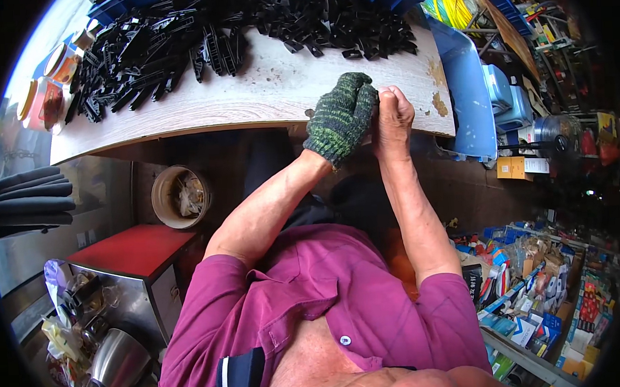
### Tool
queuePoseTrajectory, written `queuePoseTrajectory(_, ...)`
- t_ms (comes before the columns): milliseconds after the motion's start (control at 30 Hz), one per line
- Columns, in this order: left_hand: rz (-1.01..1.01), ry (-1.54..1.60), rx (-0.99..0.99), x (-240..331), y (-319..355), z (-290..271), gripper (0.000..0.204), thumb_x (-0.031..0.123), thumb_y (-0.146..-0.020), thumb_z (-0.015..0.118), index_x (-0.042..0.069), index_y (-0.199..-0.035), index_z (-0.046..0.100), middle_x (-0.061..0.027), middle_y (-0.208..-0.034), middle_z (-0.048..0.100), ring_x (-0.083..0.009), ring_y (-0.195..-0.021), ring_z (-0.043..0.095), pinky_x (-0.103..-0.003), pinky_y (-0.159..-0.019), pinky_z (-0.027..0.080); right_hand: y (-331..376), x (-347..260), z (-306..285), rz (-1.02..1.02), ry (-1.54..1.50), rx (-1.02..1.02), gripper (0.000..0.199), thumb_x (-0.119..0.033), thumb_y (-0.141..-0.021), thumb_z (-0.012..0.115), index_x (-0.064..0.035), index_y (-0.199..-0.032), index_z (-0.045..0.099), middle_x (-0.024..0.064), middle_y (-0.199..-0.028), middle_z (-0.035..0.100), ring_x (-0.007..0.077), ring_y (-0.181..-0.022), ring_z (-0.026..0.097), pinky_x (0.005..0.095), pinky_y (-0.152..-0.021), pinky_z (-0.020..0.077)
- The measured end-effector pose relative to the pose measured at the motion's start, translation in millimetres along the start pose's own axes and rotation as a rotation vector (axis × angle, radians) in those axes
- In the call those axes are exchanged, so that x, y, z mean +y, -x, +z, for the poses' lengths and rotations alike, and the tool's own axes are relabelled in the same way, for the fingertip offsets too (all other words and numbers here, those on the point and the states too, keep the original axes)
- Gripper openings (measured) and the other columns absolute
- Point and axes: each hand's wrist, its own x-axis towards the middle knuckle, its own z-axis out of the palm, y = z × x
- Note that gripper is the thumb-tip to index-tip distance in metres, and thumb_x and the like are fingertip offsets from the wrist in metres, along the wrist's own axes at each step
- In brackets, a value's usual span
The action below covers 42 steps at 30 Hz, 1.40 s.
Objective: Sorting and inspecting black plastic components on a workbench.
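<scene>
My left hand, in a dark green and black knitted glove, is over the near edge of the pale wood-grain table. Its fingers are curled. Close against it, my bare right hand is closed, with the thumb pressed to the bent fingers. Anything between the two hands is hidden. Beyond them, long black plastic parts are heaped across the left and middle of the table. Shorter black plastic pieces lie in a pile at the far right.
Lidded plastic jars stand at the table's left end. Blue bins are beside its right end. Below are a round bucket with scraps and a red-topped cabinet. Shelves of packaged goods fill the lower right.
</scene>
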Motion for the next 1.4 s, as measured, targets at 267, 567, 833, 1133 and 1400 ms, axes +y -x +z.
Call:
queuePoseTrajectory(267,0.160,-0.202,-0.028,-3.2,-6.0,-25.7,0.027,0.024,-0.097,0.059,0.003,-0.114,0.063,-0.0181,-0.105,0.065,-0.0356,-0.092,0.066,-0.044,-0.080,0.053,-4.5,3.2,-2.8,0.069,-0.007,0.006,0.026,-0.022,-0.096,0.054,-0.0118,-0.072,0.053,-0.0031,-0.059,0.045,0.0098,-0.045,0.046,0.0286,-0.040,0.0396)
queuePoseTrajectory(567,0.194,-1.082,0.014,-30.1,-71.2,-92.2,0.022,0.018,-0.088,0.059,0.009,-0.106,0.067,-0.0170,-0.101,0.067,-0.0386,-0.100,0.063,-0.050,-0.079,0.053,-71.5,-28.2,-64.3,0.218,-0.147,0.525,0.046,-0.039,-0.092,0.057,-0.0037,-0.068,0.041,0.0083,-0.046,0.034,0.0264,-0.039,0.046,0.0609,-0.060,0.0603)
queuePoseTrajectory(833,0.268,-0.759,0.099,-28.5,-57.5,-93.1,0.014,0.021,-0.092,0.061,0.011,-0.098,0.068,-0.0136,-0.091,0.069,-0.0343,-0.086,0.066,-0.046,-0.074,0.053,-76.8,-25.9,-85.1,0.268,-0.041,0.562,0.054,-0.048,-0.091,0.061,0.0038,-0.107,0.054,0.0076,-0.048,0.039,0.0298,-0.054,0.058,0.0629,-0.066,0.0586)
queuePoseTrajectory(1133,0.164,0.020,0.129,-24.3,-16.5,-44.3,0.019,0.010,-0.091,0.071,0.003,-0.109,0.071,-0.0118,-0.099,0.074,-0.0205,-0.091,0.072,-0.032,-0.080,0.056,-35.0,-5.0,2.9,0.295,0.111,-0.396,0.049,-0.049,-0.095,0.062,-0.0004,-0.098,0.068,0.0025,-0.045,0.045,0.0142,-0.038,0.047,0.0301,-0.046,0.0474)
queuePoseTrajectory(1400,0.345,-0.130,0.140,-18.1,-11.7,-44.1,0.019,0.008,-0.088,0.069,0.005,-0.107,0.072,-0.0118,-0.097,0.074,-0.0291,-0.087,0.070,-0.037,-0.077,0.055,-21.7,-6.6,11.7,0.246,0.071,-0.320,0.039,-0.041,-0.096,0.063,-0.0031,-0.089,0.067,0.0004,-0.048,0.045,0.0099,-0.038,0.040,0.0282,-0.042,0.0440)
